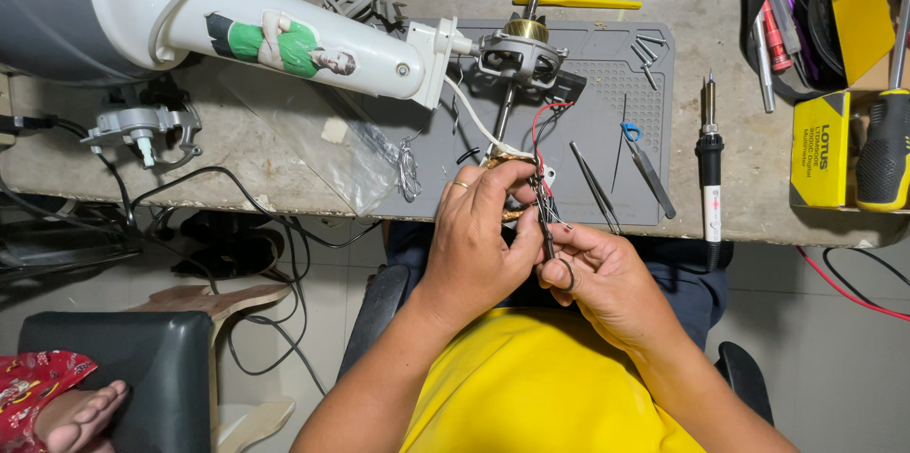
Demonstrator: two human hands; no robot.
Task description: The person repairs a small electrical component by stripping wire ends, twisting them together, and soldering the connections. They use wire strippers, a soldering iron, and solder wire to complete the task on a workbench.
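Observation:
My left hand (479,230) grips a small copper motor coil (504,163) with red, black and white wires (540,126) at the near edge of a grey work mat (616,93). My right hand (597,268) pinches the thin dark wire ends (547,226) just below the coil, fingers closed on them. The white wires run up to a fan motor housing (519,53) with a metal shaft, joined to a white fan neck (313,41) that lies across the bench.
On the mat lie tweezers (595,186), small blue-handled scissors (640,154), several screws (646,53). A soldering iron (709,164), a yellow toothbrush (569,2), a yellow box (821,150) and a tool bag (806,8) sit right. A grey bracket (142,126), plastic bag (322,131) and cables lie left.

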